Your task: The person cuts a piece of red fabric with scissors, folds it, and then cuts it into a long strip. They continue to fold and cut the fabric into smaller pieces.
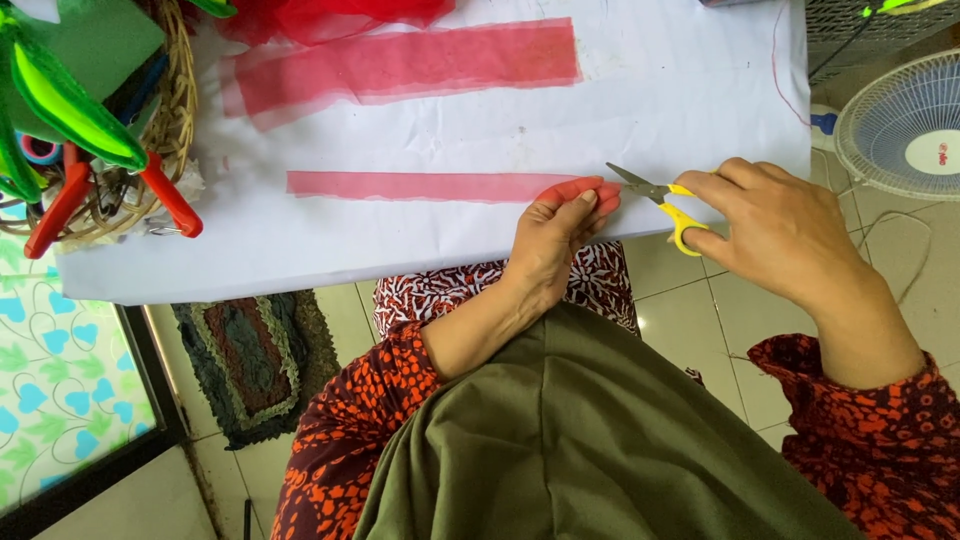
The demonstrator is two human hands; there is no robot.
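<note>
Wicker basket (pixel 180 90), bench's left corner. Narrow red mesh strip (pixel 420 186) flat on white bench (pixel 700 90); left hand (pixel 555 235) grip pinching its end. Right hand (pixel 785 235) grip closed around yellow scissors (pixel 660 195), blades parted. Risk: fingertips near blades; slack mesh may cut crooked.

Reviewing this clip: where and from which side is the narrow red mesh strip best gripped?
Probably at its right end, from the table's near edge. The narrow red mesh strip lies flat and long, so only an end pinches easily; the left hand already presses there, beside the scissors.
</note>
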